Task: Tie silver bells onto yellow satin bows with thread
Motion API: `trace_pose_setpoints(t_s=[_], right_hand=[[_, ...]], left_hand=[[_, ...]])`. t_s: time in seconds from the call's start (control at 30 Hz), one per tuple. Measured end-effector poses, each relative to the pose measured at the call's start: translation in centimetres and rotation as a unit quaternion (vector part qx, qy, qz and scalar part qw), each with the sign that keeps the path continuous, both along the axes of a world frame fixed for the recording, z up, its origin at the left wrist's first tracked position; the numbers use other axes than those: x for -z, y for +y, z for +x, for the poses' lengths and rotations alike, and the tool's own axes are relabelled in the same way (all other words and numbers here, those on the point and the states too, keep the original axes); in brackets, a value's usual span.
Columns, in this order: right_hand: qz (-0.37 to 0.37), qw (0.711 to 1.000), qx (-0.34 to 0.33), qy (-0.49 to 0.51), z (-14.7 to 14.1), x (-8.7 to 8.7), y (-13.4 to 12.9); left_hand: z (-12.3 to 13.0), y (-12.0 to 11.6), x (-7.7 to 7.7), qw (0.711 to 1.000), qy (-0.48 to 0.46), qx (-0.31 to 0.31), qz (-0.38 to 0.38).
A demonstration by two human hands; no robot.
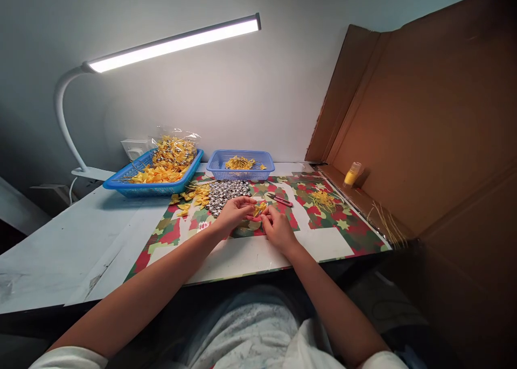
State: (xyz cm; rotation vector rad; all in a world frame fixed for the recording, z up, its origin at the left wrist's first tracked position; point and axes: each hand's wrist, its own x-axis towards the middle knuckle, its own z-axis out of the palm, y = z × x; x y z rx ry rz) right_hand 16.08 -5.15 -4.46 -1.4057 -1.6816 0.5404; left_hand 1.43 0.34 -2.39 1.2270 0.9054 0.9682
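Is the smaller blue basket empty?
No, the smaller blue basket holds a small heap of yellow pieces at its middle.

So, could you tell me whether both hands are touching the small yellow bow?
Touching. The head view shows the left hand and the right hand pinching the yellow bow between their fingertips, above the patterned mat.

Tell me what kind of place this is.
Likely a small handcraft assembly bench. Both hands, left hand and right hand, pinch a yellow ribbon bow; blue baskets hold more bows, a pile of silver beads lies beside, under a desk lamp.
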Motion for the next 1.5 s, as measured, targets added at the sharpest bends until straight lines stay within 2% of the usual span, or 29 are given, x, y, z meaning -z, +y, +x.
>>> trace_pose_setpoints(t_s=[0.3, 0.77, 1.17, 1.5], right_hand=[[0.01, 1.0, -0.004, -0.004, 0.03, 0.1, -0.07], [0.01, 1.0, 0.002, 0.008, 0.0, 0.29, -0.14], [0.025, 0.999, 0.017, 0.03, -0.35, 0.25, -0.29], [0.041, 0.998, 0.039, 0.021, -0.58, 0.17, -0.46]], left_hand=[[-0.18, 0.03, 0.07, 0.998, 0.017, 0.016, 0.057], [-0.17, 0.49, 0.39, 1.0, -0.014, 0.014, 0.011], [0.1, 0.07, 0.34, 0.995, 0.029, -0.016, 0.09], [0.14, -0.4, 0.03, 0.992, 0.049, -0.014, 0.112]])
